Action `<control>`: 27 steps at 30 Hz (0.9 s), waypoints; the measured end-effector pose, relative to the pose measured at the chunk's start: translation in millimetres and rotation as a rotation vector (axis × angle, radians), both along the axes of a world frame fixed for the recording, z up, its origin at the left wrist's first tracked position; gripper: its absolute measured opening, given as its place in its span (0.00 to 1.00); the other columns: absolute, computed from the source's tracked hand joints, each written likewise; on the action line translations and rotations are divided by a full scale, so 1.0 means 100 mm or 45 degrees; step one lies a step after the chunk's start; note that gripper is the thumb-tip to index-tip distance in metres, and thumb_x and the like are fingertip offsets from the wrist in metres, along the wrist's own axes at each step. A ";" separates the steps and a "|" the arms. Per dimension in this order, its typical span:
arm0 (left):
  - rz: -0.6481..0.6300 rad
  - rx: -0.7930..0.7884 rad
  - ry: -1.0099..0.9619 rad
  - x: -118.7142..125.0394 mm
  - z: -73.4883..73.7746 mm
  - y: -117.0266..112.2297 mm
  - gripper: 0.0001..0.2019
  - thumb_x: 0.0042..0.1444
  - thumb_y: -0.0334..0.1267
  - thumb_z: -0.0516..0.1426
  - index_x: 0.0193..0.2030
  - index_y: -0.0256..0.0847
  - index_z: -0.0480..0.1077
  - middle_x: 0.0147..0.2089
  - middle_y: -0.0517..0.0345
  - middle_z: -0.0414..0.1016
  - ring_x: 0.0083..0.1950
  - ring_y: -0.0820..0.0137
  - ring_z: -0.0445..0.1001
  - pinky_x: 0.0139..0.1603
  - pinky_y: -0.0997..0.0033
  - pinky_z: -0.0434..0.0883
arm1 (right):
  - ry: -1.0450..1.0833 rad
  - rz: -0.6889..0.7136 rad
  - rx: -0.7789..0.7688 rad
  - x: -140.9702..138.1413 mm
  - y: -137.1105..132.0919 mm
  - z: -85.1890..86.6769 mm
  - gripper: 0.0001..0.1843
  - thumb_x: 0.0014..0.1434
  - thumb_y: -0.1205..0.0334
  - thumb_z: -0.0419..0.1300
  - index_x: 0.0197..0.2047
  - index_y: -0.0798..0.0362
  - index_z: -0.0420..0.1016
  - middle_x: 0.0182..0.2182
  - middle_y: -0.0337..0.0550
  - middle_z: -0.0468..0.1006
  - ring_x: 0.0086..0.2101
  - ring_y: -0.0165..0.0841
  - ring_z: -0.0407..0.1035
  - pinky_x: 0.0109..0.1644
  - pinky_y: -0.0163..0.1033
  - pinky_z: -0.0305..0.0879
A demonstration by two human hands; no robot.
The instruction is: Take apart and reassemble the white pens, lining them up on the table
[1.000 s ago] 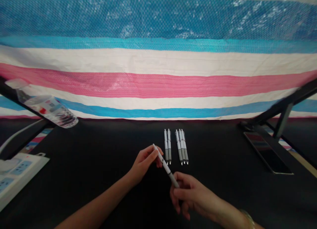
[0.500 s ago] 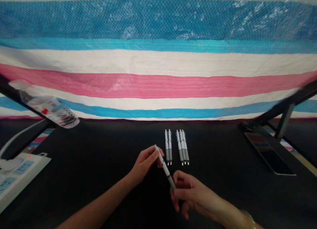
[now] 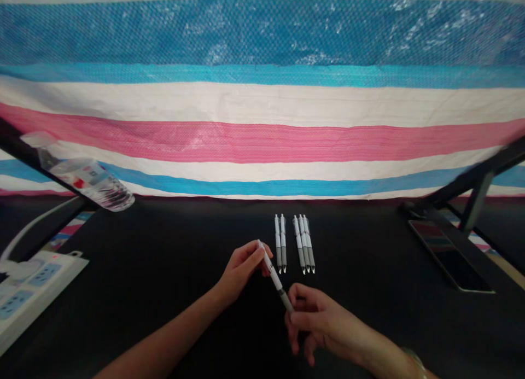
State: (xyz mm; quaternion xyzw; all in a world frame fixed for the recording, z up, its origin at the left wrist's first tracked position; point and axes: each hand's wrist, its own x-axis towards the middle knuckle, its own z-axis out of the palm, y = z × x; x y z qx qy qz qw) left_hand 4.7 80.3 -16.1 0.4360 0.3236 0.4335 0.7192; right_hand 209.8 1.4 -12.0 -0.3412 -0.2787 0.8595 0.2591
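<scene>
My left hand (image 3: 241,270) holds a white retractable pen (image 3: 274,275) near its top end, with the fingers curled around the barrel. The pen's grey grip end reaches my right hand (image 3: 318,324), whose fingers close around the tip. Both hands are above the black tabletop (image 3: 172,248). Just beyond my left fingertips, several matching white pens lie side by side with their tips toward me. A pair (image 3: 280,243) lies on the left and a group of 3 (image 3: 304,243) on the right.
A tilted plastic water bottle (image 3: 88,178) rests at the upper left. A white power strip (image 3: 30,291) with a cable sits at the left edge. A dark phone or tablet (image 3: 449,256) lies at the right. A striped woven tarp (image 3: 262,138) hangs behind.
The whole scene has shifted slightly as my head moved. The held pen has tilted a little more upright, and both hands still hold it. The lying pens have not moved.
</scene>
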 end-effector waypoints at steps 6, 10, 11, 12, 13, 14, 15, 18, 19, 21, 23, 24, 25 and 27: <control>0.023 -0.012 -0.023 0.00 -0.01 0.01 0.16 0.61 0.49 0.61 0.35 0.35 0.75 0.26 0.58 0.72 0.27 0.73 0.68 0.31 0.73 0.65 | -0.012 0.065 -0.016 0.01 -0.01 -0.01 0.21 0.56 0.52 0.68 0.43 0.56 0.66 0.31 0.43 0.78 0.28 0.33 0.77 0.23 0.30 0.69; 0.058 -0.058 -0.048 0.01 0.01 0.01 0.16 0.60 0.49 0.63 0.34 0.35 0.75 0.26 0.58 0.72 0.27 0.73 0.68 0.30 0.74 0.66 | -0.058 0.109 0.005 0.01 -0.02 -0.03 0.22 0.51 0.57 0.71 0.36 0.52 0.59 0.24 0.37 0.78 0.21 0.30 0.74 0.19 0.27 0.65; 0.077 -0.076 -0.062 0.01 0.01 0.02 0.16 0.59 0.49 0.63 0.34 0.35 0.76 0.26 0.59 0.71 0.26 0.73 0.68 0.30 0.74 0.66 | -0.054 0.117 0.000 0.01 -0.02 -0.04 0.23 0.51 0.57 0.71 0.36 0.51 0.58 0.23 0.37 0.78 0.20 0.30 0.73 0.19 0.27 0.65; 0.098 -0.094 -0.076 0.01 0.01 0.02 0.16 0.58 0.49 0.64 0.33 0.35 0.76 0.26 0.59 0.71 0.26 0.74 0.68 0.29 0.74 0.66 | -0.045 0.129 -0.008 0.01 -0.02 -0.05 0.23 0.51 0.56 0.70 0.37 0.50 0.57 0.23 0.37 0.78 0.19 0.30 0.73 0.18 0.27 0.65; 0.123 -0.111 -0.088 0.01 0.02 0.03 0.16 0.57 0.49 0.64 0.33 0.35 0.76 0.26 0.59 0.70 0.26 0.74 0.68 0.29 0.74 0.66 | -0.032 0.140 -0.015 0.01 -0.02 -0.05 0.24 0.51 0.56 0.70 0.37 0.50 0.56 0.22 0.37 0.79 0.19 0.30 0.73 0.19 0.28 0.65; 0.148 -0.124 -0.099 0.02 0.02 0.03 0.16 0.56 0.49 0.65 0.32 0.35 0.76 0.26 0.59 0.70 0.26 0.74 0.67 0.29 0.74 0.66 | -0.018 0.149 -0.019 0.01 -0.02 -0.06 0.24 0.51 0.55 0.70 0.37 0.50 0.56 0.22 0.37 0.79 0.18 0.30 0.73 0.19 0.28 0.65; 0.175 -0.138 -0.108 0.02 0.02 0.04 0.16 0.56 0.49 0.65 0.32 0.35 0.76 0.26 0.59 0.70 0.26 0.74 0.67 0.28 0.74 0.66 | -0.008 0.155 -0.019 0.02 -0.02 -0.06 0.24 0.51 0.55 0.70 0.37 0.50 0.55 0.22 0.38 0.79 0.18 0.30 0.73 0.19 0.28 0.65; 0.272 -0.183 -0.148 0.02 0.02 0.06 0.15 0.54 0.48 0.66 0.32 0.35 0.77 0.26 0.60 0.69 0.27 0.74 0.67 0.28 0.75 0.67 | -0.003 0.176 -0.010 0.02 -0.03 -0.07 0.23 0.51 0.56 0.68 0.37 0.49 0.55 0.22 0.37 0.79 0.17 0.29 0.72 0.20 0.28 0.65; 0.307 -0.201 -0.164 0.02 0.01 0.07 0.15 0.54 0.48 0.66 0.32 0.36 0.77 0.26 0.61 0.69 0.27 0.74 0.67 0.28 0.75 0.68 | -0.005 0.181 -0.011 0.03 -0.03 -0.07 0.22 0.51 0.56 0.67 0.37 0.49 0.55 0.22 0.37 0.79 0.17 0.29 0.72 0.20 0.28 0.65; 0.368 -0.244 -0.202 0.02 0.01 0.09 0.14 0.53 0.47 0.67 0.31 0.36 0.76 0.26 0.61 0.68 0.28 0.74 0.67 0.29 0.75 0.69 | -0.006 0.182 -0.020 0.03 -0.03 -0.06 0.21 0.50 0.58 0.66 0.37 0.49 0.55 0.21 0.37 0.79 0.17 0.29 0.72 0.20 0.28 0.64; 0.414 -0.295 -0.252 0.01 0.00 0.10 0.14 0.53 0.46 0.67 0.32 0.36 0.76 0.27 0.61 0.68 0.29 0.74 0.67 0.29 0.76 0.69 | -0.008 0.177 -0.032 0.02 -0.03 -0.05 0.20 0.50 0.58 0.65 0.37 0.49 0.54 0.21 0.37 0.79 0.17 0.30 0.72 0.19 0.28 0.64; 0.436 -0.318 -0.277 0.01 0.00 0.10 0.13 0.53 0.46 0.67 0.32 0.36 0.76 0.27 0.61 0.69 0.29 0.74 0.67 0.29 0.76 0.70 | -0.008 0.176 -0.037 0.02 -0.03 -0.04 0.20 0.50 0.59 0.64 0.37 0.49 0.54 0.21 0.37 0.79 0.16 0.30 0.72 0.19 0.28 0.64; 0.455 -0.337 -0.298 0.01 0.00 0.11 0.13 0.53 0.45 0.67 0.32 0.36 0.76 0.28 0.61 0.69 0.29 0.74 0.67 0.30 0.76 0.70 | -0.007 0.173 -0.040 0.02 -0.03 -0.04 0.20 0.49 0.59 0.64 0.37 0.49 0.54 0.21 0.37 0.79 0.16 0.30 0.72 0.19 0.28 0.64; 0.477 -0.353 -0.311 0.01 0.00 0.11 0.14 0.52 0.45 0.68 0.32 0.35 0.76 0.28 0.61 0.69 0.29 0.75 0.67 0.30 0.76 0.70 | -0.001 0.164 -0.047 0.02 -0.03 -0.04 0.20 0.49 0.60 0.65 0.37 0.49 0.54 0.21 0.38 0.79 0.16 0.30 0.72 0.19 0.28 0.64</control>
